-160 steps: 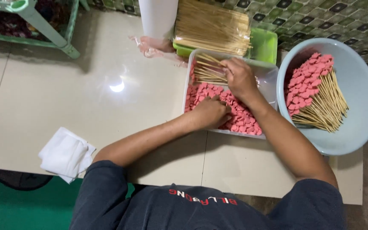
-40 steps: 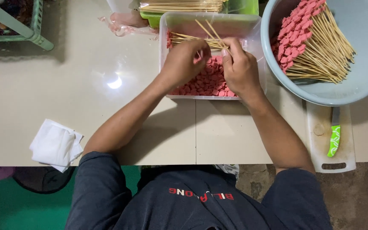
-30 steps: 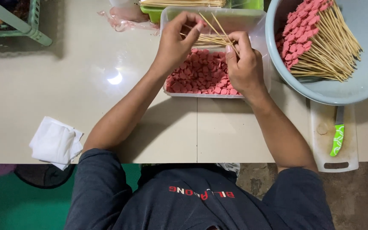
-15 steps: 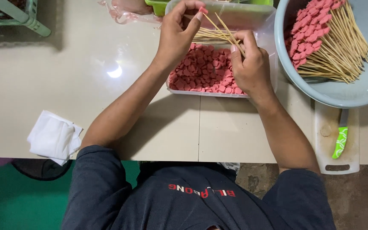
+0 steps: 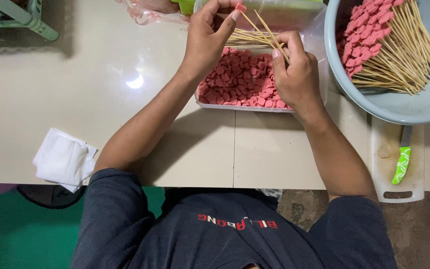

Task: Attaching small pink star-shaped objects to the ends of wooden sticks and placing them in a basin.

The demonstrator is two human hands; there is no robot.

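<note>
We look straight down on a pale, glossy table and a seated person in a dark shirt, both forearms stretched forward.

At upper right sits a large light-blue basin piled with finished skewers, pink pieces on bamboo sticks, its rim overlapping the table's right side. Left of it, touching, is a clear rectangular tub holding loose pink heart-shaped pieces and a bundle of bare sticks along its far side.

Since half a second ago, the left hand has risen above the tub. Its fingertips now pinch one pink piece at the tip of a bamboo stick. The right hand is closed on the lower end of that stick, with a second stick beside it. The hands are apart, joined only by the stick, so we judge a piece is being threaded on.

Below the basin, a white cutting board carries a green-handled knife and juts past the table's near edge. A crumpled white cloth sits on the near left edge. The broad left half of the tabletop is open room; the tub, basin and board crowd the right.
</note>
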